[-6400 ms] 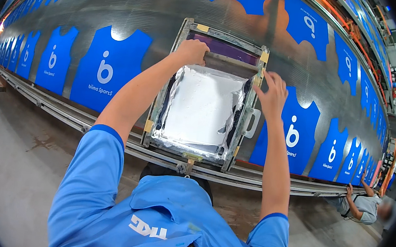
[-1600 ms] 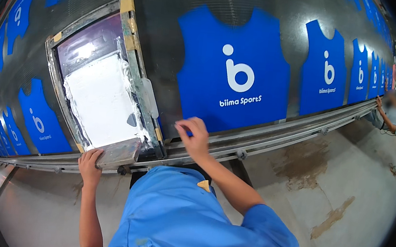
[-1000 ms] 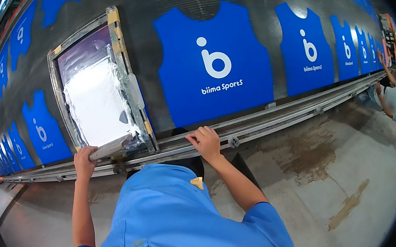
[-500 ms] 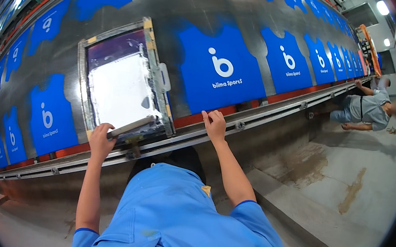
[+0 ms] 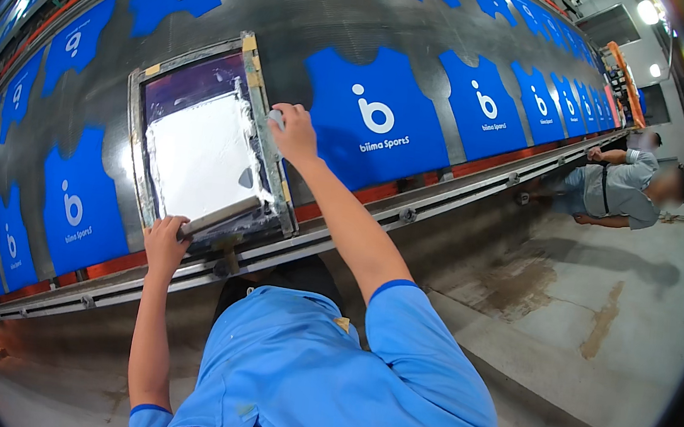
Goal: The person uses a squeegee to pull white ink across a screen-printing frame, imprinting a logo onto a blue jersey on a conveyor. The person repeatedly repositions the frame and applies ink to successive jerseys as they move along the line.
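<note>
The left hand (image 5: 164, 242) grips the bar (image 5: 225, 216) at the near end of the frame (image 5: 139, 113); the right hand (image 5: 294, 133) grips the side handle (image 5: 276, 118). Keep the frame flat on the counter (image 5: 290, 37), so white paint (image 5: 203, 149) doesn't spill.

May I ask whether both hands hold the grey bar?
No, the left hand holds the grey bar; the right hand grips a pale handle.

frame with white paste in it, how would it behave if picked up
The frame is likely stiff, its straight rails joined at corners. Tipping it could smear the white paste, with ragged edges. The bar across its near end might slide.
</note>
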{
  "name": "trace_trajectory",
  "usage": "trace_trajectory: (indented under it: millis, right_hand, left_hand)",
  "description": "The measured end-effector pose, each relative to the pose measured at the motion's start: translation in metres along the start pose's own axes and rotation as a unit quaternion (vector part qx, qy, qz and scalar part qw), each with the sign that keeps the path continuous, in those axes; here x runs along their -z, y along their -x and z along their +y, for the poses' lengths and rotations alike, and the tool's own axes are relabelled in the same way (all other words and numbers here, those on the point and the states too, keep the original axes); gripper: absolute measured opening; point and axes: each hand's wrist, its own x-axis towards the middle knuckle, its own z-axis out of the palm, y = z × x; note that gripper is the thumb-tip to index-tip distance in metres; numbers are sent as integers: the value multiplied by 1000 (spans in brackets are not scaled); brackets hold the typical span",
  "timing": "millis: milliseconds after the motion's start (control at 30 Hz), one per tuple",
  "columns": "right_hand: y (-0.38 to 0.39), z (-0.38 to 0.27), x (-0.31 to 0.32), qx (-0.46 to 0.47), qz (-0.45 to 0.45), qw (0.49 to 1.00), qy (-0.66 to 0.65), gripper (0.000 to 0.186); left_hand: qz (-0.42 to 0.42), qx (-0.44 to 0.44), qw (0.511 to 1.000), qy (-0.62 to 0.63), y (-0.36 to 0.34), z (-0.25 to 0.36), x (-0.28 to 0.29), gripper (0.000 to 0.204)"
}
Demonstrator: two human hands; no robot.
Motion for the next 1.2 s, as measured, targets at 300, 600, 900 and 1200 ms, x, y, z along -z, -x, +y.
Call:
trace_trajectory:
  millis: [300, 600, 900, 1200]
  right_hand:
    - [9, -36, -20, -67, -80, 986, -131, 28]
    - [27, -54, 7, -182, -191, 917, -300, 26]
    - [27, -68, 22, -237, -240, 870, -359, 23]
    - [32, -55, 12, -222, -237, 885, -334, 23]
  left_hand:
    - [-44, 103, 993, -26, 54, -7, 23, 64]
    - [-134, 160, 973, -98, 73, 2, 69, 60]
    - [-150, 181, 967, -99, 83, 14, 85, 51]
    - [-142, 174, 973, -60, 81, 19, 77, 54]
